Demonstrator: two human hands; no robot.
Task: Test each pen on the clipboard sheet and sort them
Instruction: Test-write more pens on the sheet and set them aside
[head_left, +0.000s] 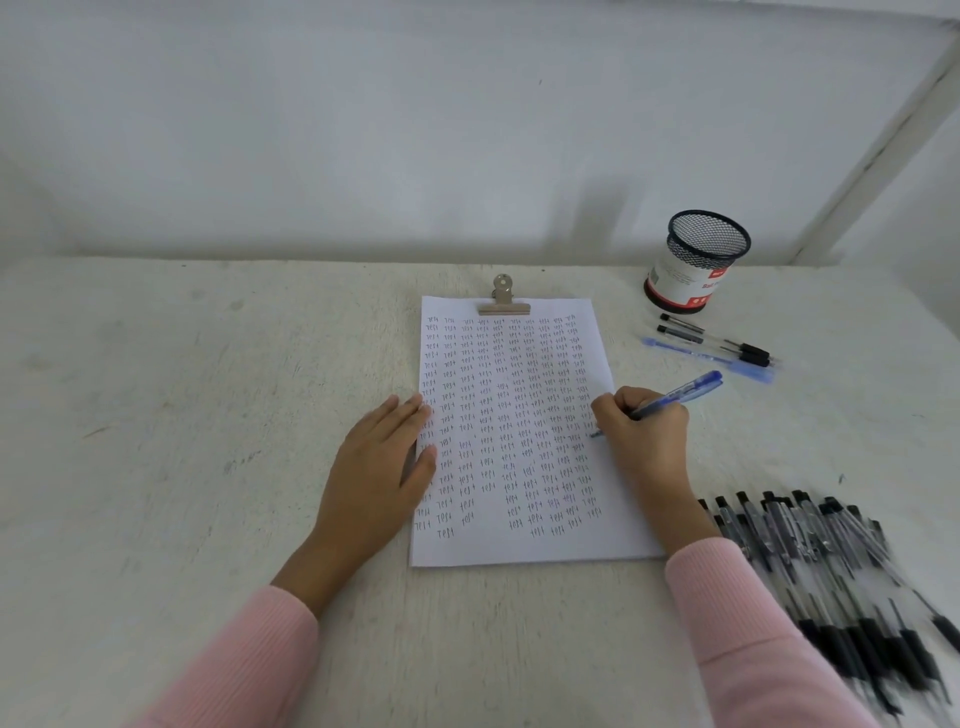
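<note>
A white sheet (488, 540) covered in rows of small handwritten marks lies clipped under a metal clip (503, 301) in the middle of the table. My left hand (382, 467) rests flat on the sheet's left edge, fingers spread. My right hand (644, 431) grips a blue pen (685, 392) with its tip touching the sheet's right edge. A large pile of black pens (826, 566) lies at the right, beside my right sleeve. Three pens (722, 345), two black and one blue, lie in a row behind my right hand.
A black mesh pen cup (693, 260) with a white and red label stands at the back right, apparently with no pens in it. The table is rough and off-white, and a pale wall rises behind it. A white post slants at the far right.
</note>
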